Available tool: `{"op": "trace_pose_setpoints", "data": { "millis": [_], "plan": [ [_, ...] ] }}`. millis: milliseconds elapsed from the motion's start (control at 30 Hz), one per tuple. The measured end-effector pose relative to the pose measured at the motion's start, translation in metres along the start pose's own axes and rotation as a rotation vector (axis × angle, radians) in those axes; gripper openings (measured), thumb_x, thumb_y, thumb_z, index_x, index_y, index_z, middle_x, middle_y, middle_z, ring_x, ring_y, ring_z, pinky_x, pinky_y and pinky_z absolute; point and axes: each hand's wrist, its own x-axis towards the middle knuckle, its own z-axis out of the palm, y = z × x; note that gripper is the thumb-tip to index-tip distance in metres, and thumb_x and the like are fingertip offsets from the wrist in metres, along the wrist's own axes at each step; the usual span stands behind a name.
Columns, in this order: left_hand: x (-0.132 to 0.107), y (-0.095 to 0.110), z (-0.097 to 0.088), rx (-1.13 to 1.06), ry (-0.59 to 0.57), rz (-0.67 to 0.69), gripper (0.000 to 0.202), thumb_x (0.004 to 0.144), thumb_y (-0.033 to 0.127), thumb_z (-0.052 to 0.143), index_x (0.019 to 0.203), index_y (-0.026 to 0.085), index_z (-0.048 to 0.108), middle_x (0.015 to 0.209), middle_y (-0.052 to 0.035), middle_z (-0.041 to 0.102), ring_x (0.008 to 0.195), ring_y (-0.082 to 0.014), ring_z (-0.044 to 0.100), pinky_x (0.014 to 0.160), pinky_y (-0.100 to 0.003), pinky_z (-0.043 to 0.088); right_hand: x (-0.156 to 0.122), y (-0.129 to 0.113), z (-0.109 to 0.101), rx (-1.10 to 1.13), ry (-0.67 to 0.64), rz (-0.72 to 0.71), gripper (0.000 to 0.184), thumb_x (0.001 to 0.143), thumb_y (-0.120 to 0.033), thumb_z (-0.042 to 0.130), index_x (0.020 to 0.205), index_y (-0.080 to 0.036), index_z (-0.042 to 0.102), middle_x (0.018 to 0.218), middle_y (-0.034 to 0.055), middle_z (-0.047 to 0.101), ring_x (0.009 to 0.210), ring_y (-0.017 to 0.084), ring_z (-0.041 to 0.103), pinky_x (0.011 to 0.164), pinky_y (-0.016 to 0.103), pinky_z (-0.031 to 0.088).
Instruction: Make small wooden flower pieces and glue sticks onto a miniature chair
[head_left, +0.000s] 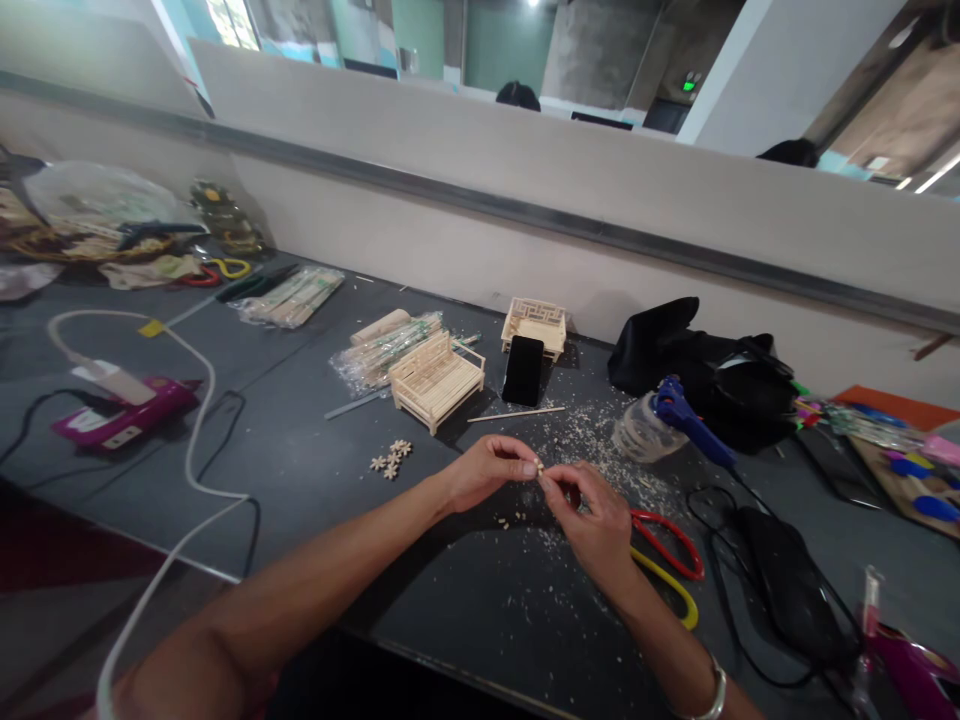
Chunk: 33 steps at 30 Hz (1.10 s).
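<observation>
My left hand and my right hand meet fingertip to fingertip above the dark table. Between them they pinch a tiny pale wooden piece. Small wood chips lie scattered under and around the hands. Red and yellow scissors lie just right of my right hand. To the left sit small wooden flower shapes. Behind the hands stand a miniature wooden bench, a black phone propped upright, and a thin wooden stick.
A second wooden model stands behind the phone. A blue glue gun rests on a tape roll, beside a black bag. Bags of sticks, a pink device with white cable, and black cords lie around.
</observation>
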Motion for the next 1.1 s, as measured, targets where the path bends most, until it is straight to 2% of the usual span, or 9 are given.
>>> {"op": "trace_pose_setpoints", "data": {
  "millis": [400, 567, 1100],
  "plan": [
    [-0.0002, 0.0023, 0.0029, 0.025, 0.002, -0.002, 0.033, 0.041, 0.034, 0.095, 0.06, 0.016, 0.075, 0.06, 0.0011, 0.066, 0.062, -0.0098, 0.053, 0.071, -0.026, 0.038, -0.0008, 0.0015, 0.001, -0.052, 0.025, -0.089, 0.015, 0.092, -0.022, 0.058, 0.078, -0.023, 0.062, 0.064, -0.0026, 0.062, 0.054, 0.012, 0.053, 0.055, 0.024, 0.044],
    [-0.0005, 0.0027, 0.0029, 0.025, 0.015, -0.014, 0.034, 0.038, 0.035, 0.096, 0.059, 0.017, 0.075, 0.06, 0.0015, 0.067, 0.062, -0.0095, 0.053, 0.069, -0.025, 0.038, -0.0011, 0.0023, 0.001, -0.034, 0.014, -0.048, 0.016, 0.092, -0.024, 0.058, 0.077, -0.023, 0.063, 0.064, -0.0022, 0.063, 0.054, 0.012, 0.055, 0.055, 0.024, 0.045],
    [-0.0004, 0.0005, 0.0003, -0.005, -0.017, -0.004, 0.031, 0.043, 0.031, 0.095, 0.061, 0.015, 0.075, 0.062, 0.0002, 0.067, 0.061, -0.0096, 0.053, 0.068, -0.026, 0.037, -0.0015, 0.0035, 0.0016, 0.001, -0.001, 0.09, 0.019, 0.09, -0.032, 0.059, 0.074, -0.023, 0.065, 0.064, -0.0024, 0.066, 0.053, 0.011, 0.056, 0.053, 0.022, 0.046]
  ]
}}
